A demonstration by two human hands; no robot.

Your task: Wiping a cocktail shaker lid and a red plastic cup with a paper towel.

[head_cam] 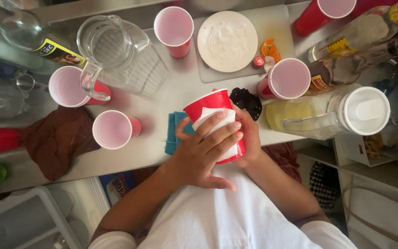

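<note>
Pale grey counter under soft even light, carrying a white cutting board, a clear glass pitcher and a brown cloth; below its near edge, a grey plastic bin at left, white shelving at right.

Yellow-and-black label on the clear bottle lying top left. Two more labels top right: yellow-red one on the clear bottle, red-yellow one on the brown bottle below it. Blue-red printed package under the counter edge, lower left, partly hidden.
</note>
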